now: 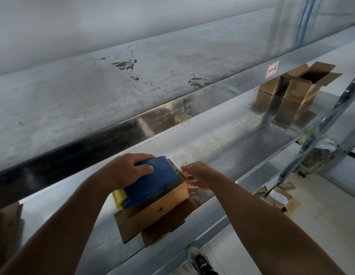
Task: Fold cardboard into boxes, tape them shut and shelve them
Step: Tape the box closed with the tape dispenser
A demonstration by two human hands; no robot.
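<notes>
1 box [162, 204] w/ 1 tape gun [152, 179], 2 boxes [297, 92] far R

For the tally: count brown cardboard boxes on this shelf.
3: one box under the blue tape dispenser; far right, a second box beside an open box. Others may be hidden.

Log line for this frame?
taping | left hand: grips blue tape dispenser on brown cardboard box | right hand: at box end, grip unclear | metal shelf
</notes>
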